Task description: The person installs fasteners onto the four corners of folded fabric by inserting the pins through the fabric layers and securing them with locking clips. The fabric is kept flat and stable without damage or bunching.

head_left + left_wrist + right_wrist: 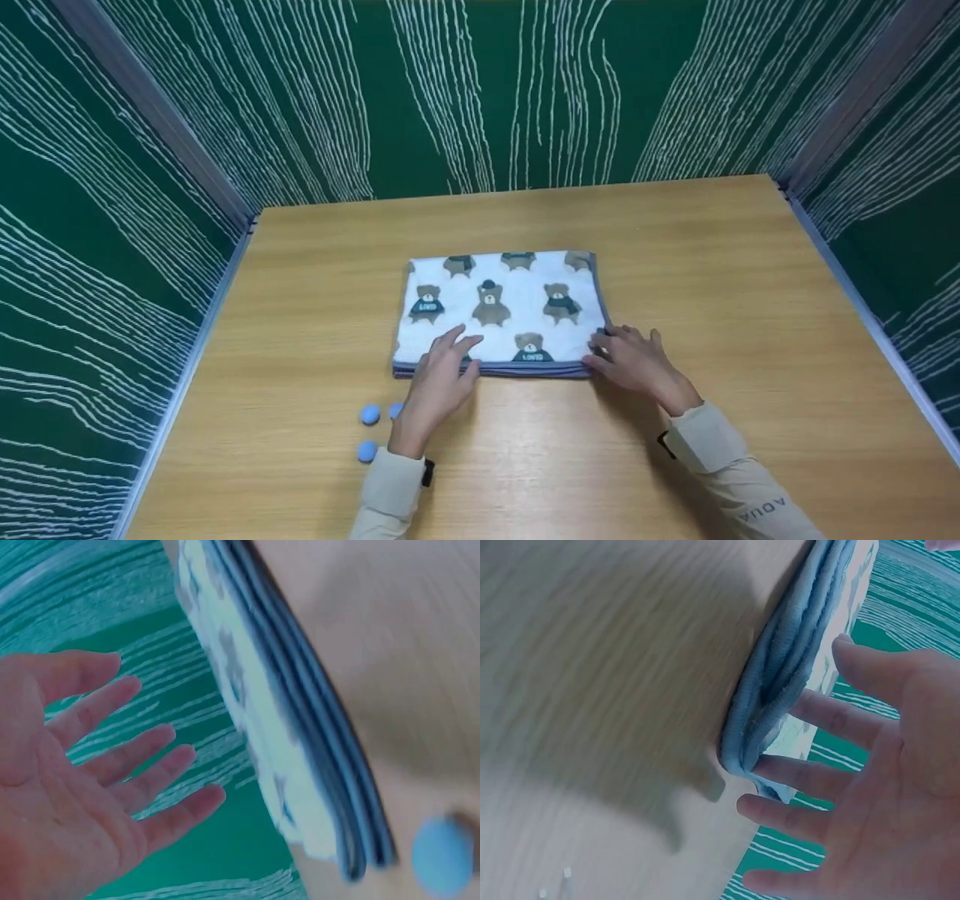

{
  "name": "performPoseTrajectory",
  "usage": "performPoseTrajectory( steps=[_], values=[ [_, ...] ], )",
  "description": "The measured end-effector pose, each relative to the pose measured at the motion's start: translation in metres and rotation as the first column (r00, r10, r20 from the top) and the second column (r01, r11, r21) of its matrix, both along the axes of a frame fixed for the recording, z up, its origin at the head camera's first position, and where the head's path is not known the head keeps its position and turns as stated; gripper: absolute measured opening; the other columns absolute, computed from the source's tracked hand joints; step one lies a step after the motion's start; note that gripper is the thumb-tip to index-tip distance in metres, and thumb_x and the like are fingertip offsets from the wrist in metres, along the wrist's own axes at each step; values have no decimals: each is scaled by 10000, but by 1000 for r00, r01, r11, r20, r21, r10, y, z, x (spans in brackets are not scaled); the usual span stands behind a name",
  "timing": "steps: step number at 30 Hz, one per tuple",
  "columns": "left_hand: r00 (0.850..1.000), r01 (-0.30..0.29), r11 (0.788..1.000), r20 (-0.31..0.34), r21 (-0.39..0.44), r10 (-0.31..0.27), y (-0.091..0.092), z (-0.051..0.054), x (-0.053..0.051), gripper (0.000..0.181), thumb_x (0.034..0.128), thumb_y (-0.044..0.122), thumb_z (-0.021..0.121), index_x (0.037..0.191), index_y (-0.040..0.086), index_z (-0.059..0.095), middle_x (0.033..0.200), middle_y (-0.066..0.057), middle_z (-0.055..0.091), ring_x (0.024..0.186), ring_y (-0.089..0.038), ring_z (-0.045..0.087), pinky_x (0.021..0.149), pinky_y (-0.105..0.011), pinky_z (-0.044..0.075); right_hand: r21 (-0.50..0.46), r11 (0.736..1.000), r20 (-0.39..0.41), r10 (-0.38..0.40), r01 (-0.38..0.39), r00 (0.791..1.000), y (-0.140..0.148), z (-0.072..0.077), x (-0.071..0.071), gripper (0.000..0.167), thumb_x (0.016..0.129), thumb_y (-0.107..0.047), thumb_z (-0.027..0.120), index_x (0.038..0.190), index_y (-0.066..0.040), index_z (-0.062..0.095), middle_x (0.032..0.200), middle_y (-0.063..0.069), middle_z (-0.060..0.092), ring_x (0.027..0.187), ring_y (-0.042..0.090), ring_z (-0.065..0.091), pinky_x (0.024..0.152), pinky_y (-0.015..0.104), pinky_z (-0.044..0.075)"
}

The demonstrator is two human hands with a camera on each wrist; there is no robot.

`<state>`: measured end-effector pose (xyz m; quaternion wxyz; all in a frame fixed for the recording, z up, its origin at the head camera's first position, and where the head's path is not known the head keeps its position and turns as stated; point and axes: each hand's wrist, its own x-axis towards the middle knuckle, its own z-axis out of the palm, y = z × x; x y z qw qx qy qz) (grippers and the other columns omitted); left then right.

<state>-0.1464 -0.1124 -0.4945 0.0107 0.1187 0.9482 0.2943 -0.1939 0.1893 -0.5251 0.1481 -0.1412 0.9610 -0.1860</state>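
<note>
A folded white cloth point(510, 307) with a bear print and blue-grey edging lies flat on the wooden table, its layers stacked at the near edge. My left hand point(444, 379) is over its near left part with fingers spread; in the left wrist view that hand point(97, 765) holds nothing and appears apart from the cloth point(262, 720). At the near right corner is my right hand point(637, 364). The right wrist view shows this hand point(870, 772) with extended fingers, some touching the folded corner of the cloth point(780, 667).
Near my left forearm lie small blue balls point(370, 415), one partly hidden by the wrist. The wooden table point(712, 262) is bordered by green panels point(480, 97) with white wavy lines at the back and sides. Grey posts point(165, 105) stand at the back corners.
</note>
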Motion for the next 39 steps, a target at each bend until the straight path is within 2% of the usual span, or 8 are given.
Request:
performPoseTrajectory(
  steps=[3,9,15,18,22,30,34,39],
  values=[
    [1000,10,1000,16,-5,-10,10,-5,0,360,948,182,553,1302,120,572,1451,-165,380,1337,-327,331,1039,-550,316,-15,1000,6,-19,19,1000,3,0,1,502,952,-387,537,1315,-40,546,1421,287,364,1319,520,221,975,761,21],
    [990,43,998,134,-56,-35,23,-15,4,385,953,186,544,1333,129,544,1500,-162,297,1384,-366,222,1076,-616,181,-54,997,-24,-50,49,998,16,-2,8,475,951,-364,547,1287,-29,571,1417,295,365,1316,527,224,971,759,29],
    [984,21,996,181,-86,-6,20,-29,5,400,948,194,543,1343,135,534,1508,-127,287,1400,-342,184,1077,-635,133,-57,998,-74,-38,34,997,20,-3,13,445,949,-344,554,1260,-29,595,1403,305,377,1294,549,247,957,762,61],
    [983,44,996,184,-81,-28,19,-35,7,415,941,189,558,1349,121,526,1505,-113,292,1404,-330,180,1082,-633,113,-52,998,-69,-44,41,997,23,-4,15,434,948,-335,558,1261,-37,596,1408,300,376,1287,549,255,956,759,68],
    [980,78,994,189,-72,-63,21,-37,9,442,942,186,559,1375,123,498,1522,-94,268,1415,-304,158,1093,-619,81,-39,998,-56,-61,58,997,29,-5,17,430,950,-325,555,1269,-38,592,1419,288,367,1286,550,254,957,760,63],
    [983,66,992,179,-108,-46,24,-40,13,435,956,191,535,1387,153,487,1536,-70,254,1413,-291,174,1099,-608,78,-20,996,-102,-94,92,990,40,-7,27,483,931,-339,584,1305,-35,556,1395,310,383,1270,560,267,934,789,62],
    [986,58,988,162,-144,-34,24,-41,15,426,960,197,529,1383,156,494,1531,-55,268,1403,-304,196,1092,-618,95,-9,999,-139,-46,45,989,25,-5,34,480,912,-292,618,1330,-70,537,1457,267,319,1325,526,202,965,770,32],
    [988,80,985,146,-153,-57,29,-40,16,435,954,183,537,1386,163,493,1526,-57,280,1391,-315,227,1087,-622,127,-16,999,-166,46,-49,985,9,-8,46,461,901,-325,634,1301,-106,572,1461,207,354,1358,450,225,999,744,54]
  ],
)
